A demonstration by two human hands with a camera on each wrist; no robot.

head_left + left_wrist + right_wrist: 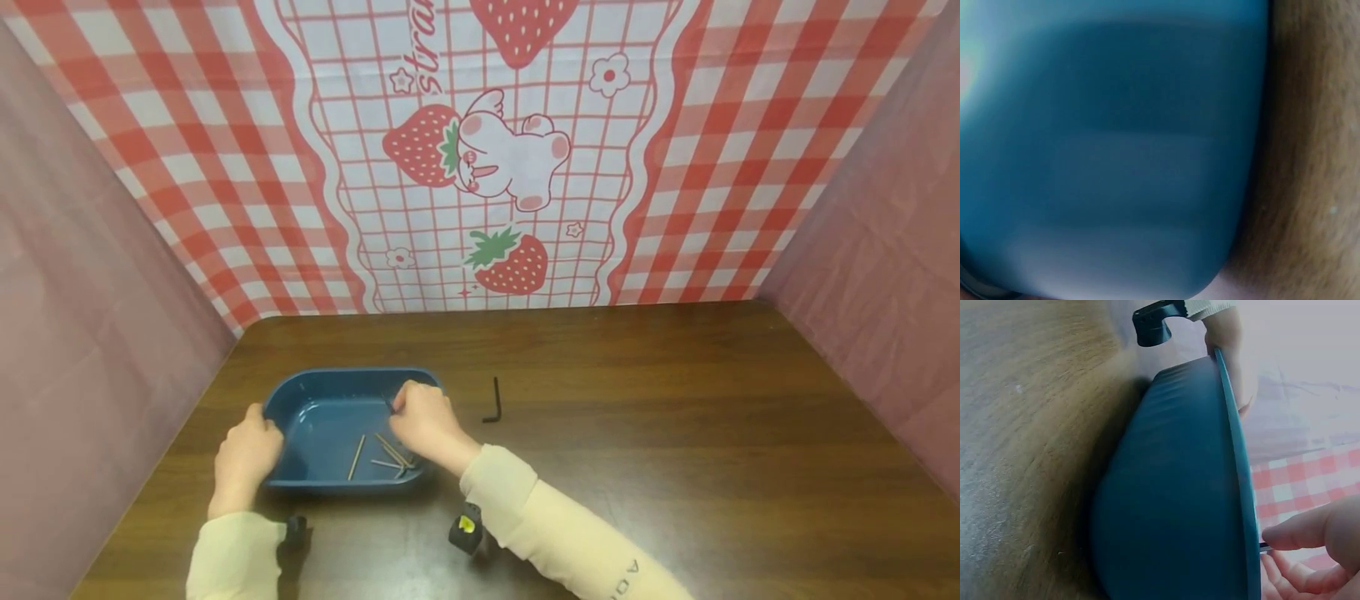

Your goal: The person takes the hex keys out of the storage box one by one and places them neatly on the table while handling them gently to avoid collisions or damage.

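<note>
The left hand (251,454) grips the left end of a blue tray (345,486), its fingers at the rim. In the left wrist view the tray's outer wall (1141,181) fills most of the picture. Over the tray's right end, the right hand (423,421) pinches a thin dark rod (1265,547) between thumb and fingers; most of the rod is hidden. Several thin metal rods (356,457), silver and brass-toned, lie on the tray floor below this hand, some bunched in the front right corner. A black hex key (497,400) lies on the table right of the tray.
The brown wooden table (660,450) extends well to the right of the tray. A red-and-white strawberry cloth (495,167) hangs behind it, with pink curtains (862,217) at both sides. Black wrist cameras (467,533) sit beneath the cream sleeves.
</note>
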